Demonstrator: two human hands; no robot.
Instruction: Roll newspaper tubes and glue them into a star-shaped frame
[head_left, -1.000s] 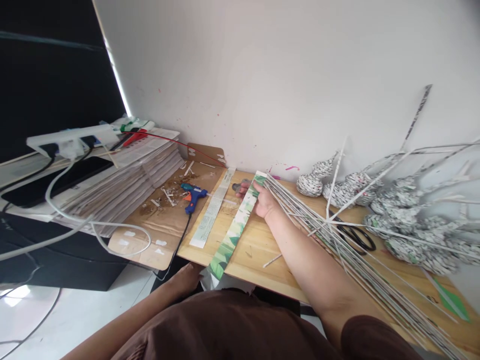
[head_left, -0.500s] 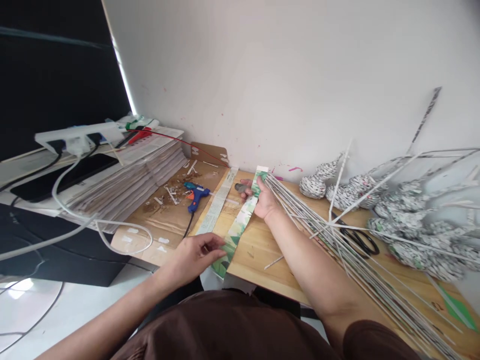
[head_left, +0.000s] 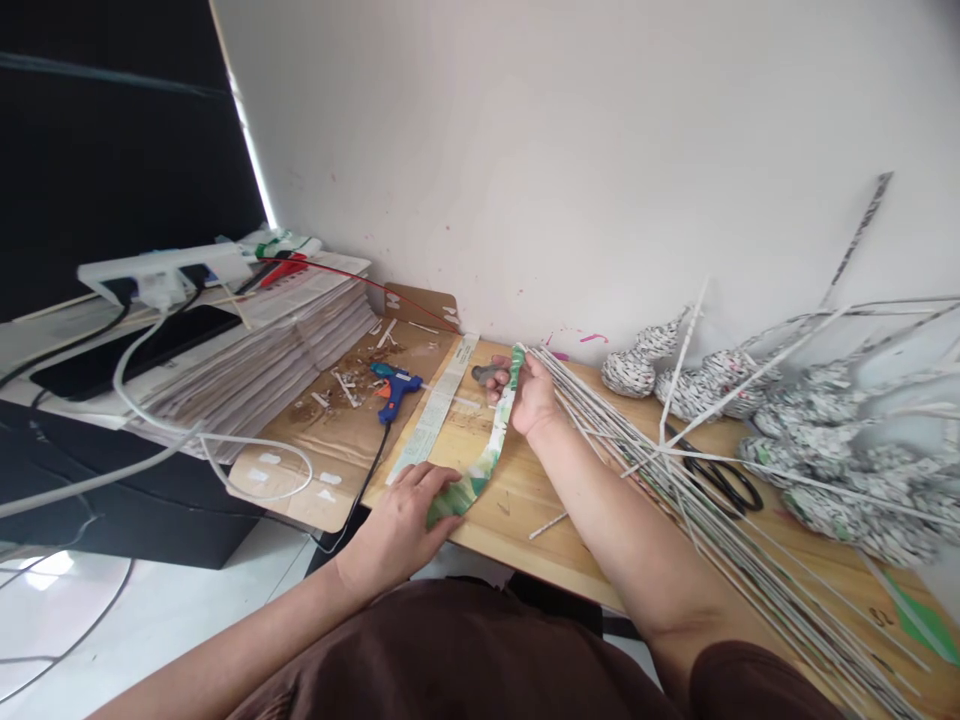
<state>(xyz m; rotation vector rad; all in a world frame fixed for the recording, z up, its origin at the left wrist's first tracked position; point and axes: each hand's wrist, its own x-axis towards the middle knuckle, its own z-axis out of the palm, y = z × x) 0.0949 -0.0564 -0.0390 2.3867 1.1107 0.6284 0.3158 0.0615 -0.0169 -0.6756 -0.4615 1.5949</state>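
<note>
A green-and-white printed paper strip [head_left: 496,440] runs between my two hands above the wooden table. Its near end is gripped by my left hand [head_left: 411,508], thumb below and fingers over it. Around the far end my right hand [head_left: 531,392] is closed, with the strip bent narrow there. Something small and grey [head_left: 489,374] shows at the right fingers; I cannot make out what it is. Just left of the hands, a second printed paper strip [head_left: 435,412] lies flat on the table.
A blue glue gun [head_left: 397,392] rests on stained cardboard [head_left: 289,462] at the left, beside a tall paper stack [head_left: 300,365]. Rolled paper sticks [head_left: 757,560] and black-handled scissors [head_left: 724,483] lie at the right. Woven paper pieces [head_left: 832,450] stand along the wall.
My left hand has closed on the strip's near end and lifted it off the table edge. The strip, flat before, now looks narrower and curved toward my right hand.
</note>
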